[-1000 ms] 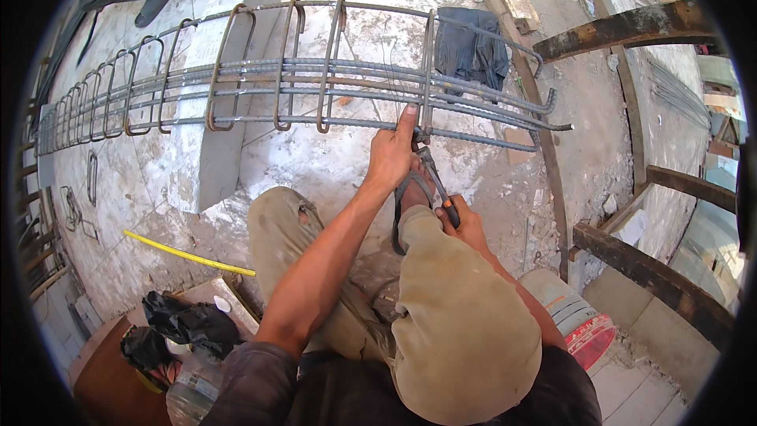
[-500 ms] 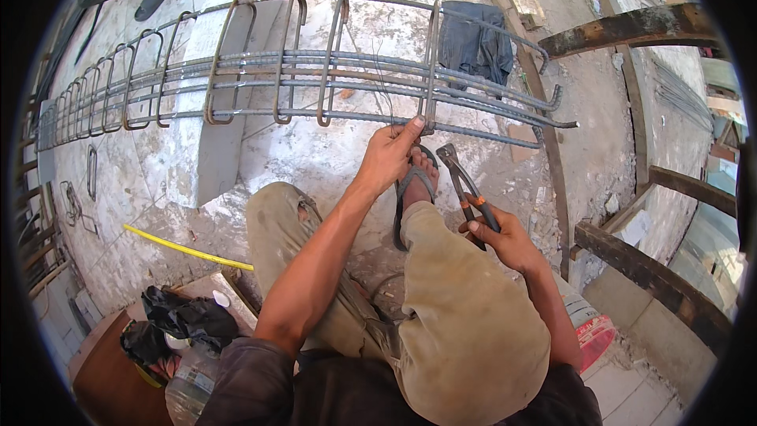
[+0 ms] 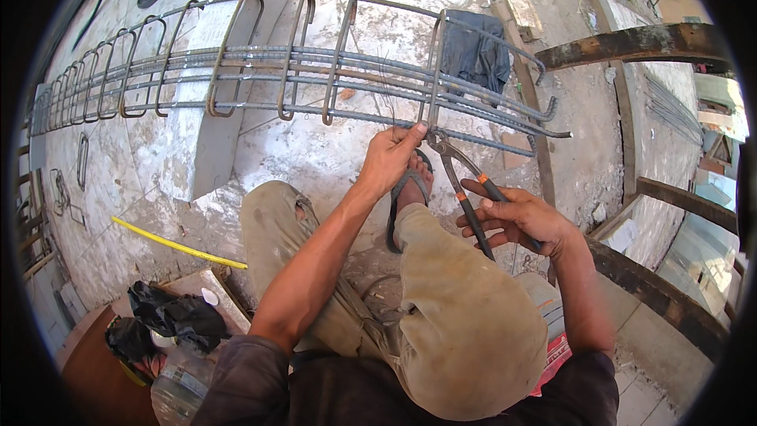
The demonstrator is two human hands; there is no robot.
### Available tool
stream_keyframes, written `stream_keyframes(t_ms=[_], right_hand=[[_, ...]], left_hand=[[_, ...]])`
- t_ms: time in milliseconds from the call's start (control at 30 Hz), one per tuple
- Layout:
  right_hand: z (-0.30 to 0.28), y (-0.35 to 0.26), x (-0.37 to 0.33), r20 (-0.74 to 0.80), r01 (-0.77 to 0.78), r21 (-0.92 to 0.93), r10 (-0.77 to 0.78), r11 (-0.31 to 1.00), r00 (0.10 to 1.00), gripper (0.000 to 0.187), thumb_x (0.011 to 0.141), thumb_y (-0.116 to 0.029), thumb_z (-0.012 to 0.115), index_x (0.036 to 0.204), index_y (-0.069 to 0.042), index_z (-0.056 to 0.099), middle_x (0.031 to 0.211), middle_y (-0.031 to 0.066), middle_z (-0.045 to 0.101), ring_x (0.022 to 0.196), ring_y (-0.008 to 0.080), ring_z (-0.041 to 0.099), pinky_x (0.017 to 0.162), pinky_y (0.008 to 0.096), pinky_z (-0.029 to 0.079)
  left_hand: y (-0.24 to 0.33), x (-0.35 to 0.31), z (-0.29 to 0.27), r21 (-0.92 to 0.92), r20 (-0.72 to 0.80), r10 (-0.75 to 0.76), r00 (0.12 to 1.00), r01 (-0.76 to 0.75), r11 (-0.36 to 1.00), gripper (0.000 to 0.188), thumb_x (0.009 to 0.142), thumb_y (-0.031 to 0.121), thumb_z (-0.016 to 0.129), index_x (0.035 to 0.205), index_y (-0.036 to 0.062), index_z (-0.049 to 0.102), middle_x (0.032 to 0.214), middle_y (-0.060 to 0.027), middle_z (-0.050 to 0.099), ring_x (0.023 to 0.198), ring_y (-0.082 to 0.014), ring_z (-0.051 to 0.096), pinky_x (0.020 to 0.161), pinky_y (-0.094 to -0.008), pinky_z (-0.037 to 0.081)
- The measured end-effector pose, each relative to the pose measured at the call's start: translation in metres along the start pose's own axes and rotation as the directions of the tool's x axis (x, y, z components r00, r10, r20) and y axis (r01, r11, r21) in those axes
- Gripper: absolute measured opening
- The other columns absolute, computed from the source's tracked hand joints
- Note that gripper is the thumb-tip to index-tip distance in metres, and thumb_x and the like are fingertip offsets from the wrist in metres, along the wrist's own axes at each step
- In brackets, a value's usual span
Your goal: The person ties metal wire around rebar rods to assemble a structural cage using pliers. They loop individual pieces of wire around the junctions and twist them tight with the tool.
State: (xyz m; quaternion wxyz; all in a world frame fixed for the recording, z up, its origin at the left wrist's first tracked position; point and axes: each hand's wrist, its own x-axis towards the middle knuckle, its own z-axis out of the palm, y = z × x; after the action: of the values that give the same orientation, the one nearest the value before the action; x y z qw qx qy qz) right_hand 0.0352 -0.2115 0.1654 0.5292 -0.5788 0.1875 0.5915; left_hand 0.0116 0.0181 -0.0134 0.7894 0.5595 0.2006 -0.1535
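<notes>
A long rebar cage (image 3: 276,63) of ribbed bars and bent stirrups lies across the scene in front of me. My left hand (image 3: 392,156) pinches the near corner of its rightmost stirrup (image 3: 430,71), thumb pressed at the lower bar. Steel pincers with black and orange handles (image 3: 452,173) are in my right hand (image 3: 524,219), the fingers loosely spread around the handles, which stand apart. The pincer jaws are at that same corner, just right of my left thumb. Thin tie wires (image 3: 386,83) rise from the cage left of this stirrup. Whether the jaws grip wire is too small to tell.
A pale block (image 3: 201,150) lies beneath the cage. A dark cloth (image 3: 475,47) sits behind its right end. Wooden beams (image 3: 631,46) border the right. A yellow hose (image 3: 177,248), black plastic bag (image 3: 189,315) and red-and-white bucket (image 3: 554,355) are nearby; my sandalled foot (image 3: 414,187) is below the cage.
The pincers have moved left and up, jaws now at the stirrup corner. My right hand has turned and its fingers spread along the handles. My left hand keeps its hold.
</notes>
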Motion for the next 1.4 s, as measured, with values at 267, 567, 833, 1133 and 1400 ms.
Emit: stream_keyframes(t_ms=[267, 567, 833, 1133, 1400], right_hand=[[0.0, 0.005, 0.01, -0.088, -0.109, -0.101, 0.101, 0.989, 0.991, 0.036, 0.106, -0.035, 0.062, 0.122, -0.003, 0.061, 0.089, 0.0024, 0.061, 0.078, 0.0131, 0.06, 0.063, 0.0336, 0.051], [0.017, 0.117, 0.094, -0.349, 0.253, -0.673, -0.6, 0.695, 0.72, 0.027, 0.1, -0.018, 0.063, 0.122, -0.004, 0.056, 0.089, 0.0235, 0.067, 0.082, 0.0459, 0.067, 0.07, 0.0516, 0.052], [-0.02, 0.208, 0.121, -0.373, 0.069, -0.814, -0.611, 0.577, 0.698, 0.038, 0.094, -0.02, 0.068, 0.127, -0.008, 0.054, 0.104, 0.0246, 0.068, 0.092, 0.0483, 0.067, 0.075, 0.0557, 0.053], [-0.074, 0.246, 0.143, -0.706, -0.055, -0.655, -0.584, 0.754, 0.4, 0.075, 0.097, -0.05, 0.067, 0.149, 0.0, 0.047, 0.127, 0.0261, 0.063, 0.115, 0.0375, 0.063, 0.089, 0.0476, 0.053], [-0.132, 0.036, 0.097, -0.737, 0.582, 0.365, -0.157, 0.726, 0.658, 0.052, 0.104, -0.05, 0.045, 0.124, -0.005, 0.062, 0.099, 0.0088, 0.069, 0.086, 0.0216, 0.062, 0.074, 0.0381, 0.052]], left_hand=[[0.003, 0.0, 0.001, 0.003, 0.024, -0.006, 1.0, 0.006, 1.0, 0.061, 0.102, 0.05, 0.065, 0.069, -0.0002, 0.066, 0.062, -0.003, 0.06, 0.06, -0.0095, 0.054, 0.058, -0.0274, 0.044], [0.001, 0.004, -0.004, 0.001, 0.016, -0.031, 0.999, 0.031, 1.0, 0.062, 0.101, 0.053, 0.066, 0.067, 0.0014, 0.067, 0.06, -0.0021, 0.059, 0.058, -0.0094, 0.05, 0.056, -0.0297, 0.041], [0.022, -0.009, -0.008, 0.028, 0.083, -0.046, 0.996, 0.044, 0.999, 0.049, 0.103, 0.042, 0.068, 0.082, -0.0028, 0.073, 0.066, 0.0014, 0.058, 0.065, -0.0061, 0.048, 0.061, -0.0269, 0.041], [0.005, -0.008, 0.001, 0.241, -0.029, 0.112, 0.993, -0.101, 0.965, 0.046, 0.099, 0.038, 0.073, 0.113, -0.0056, 0.074, 0.094, -0.0068, 0.073, 0.081, -0.0085, 0.061, 0.072, -0.025, 0.049], [0.008, 0.0, -0.009, 0.265, -0.132, -0.122, 0.984, 0.153, 0.952, 0.073, 0.096, 0.071, 0.058, 0.106, 0.0007, 0.075, 0.074, 0.0006, 0.057, 0.063, -0.0071, 0.046, 0.057, -0.0228, 0.035]])
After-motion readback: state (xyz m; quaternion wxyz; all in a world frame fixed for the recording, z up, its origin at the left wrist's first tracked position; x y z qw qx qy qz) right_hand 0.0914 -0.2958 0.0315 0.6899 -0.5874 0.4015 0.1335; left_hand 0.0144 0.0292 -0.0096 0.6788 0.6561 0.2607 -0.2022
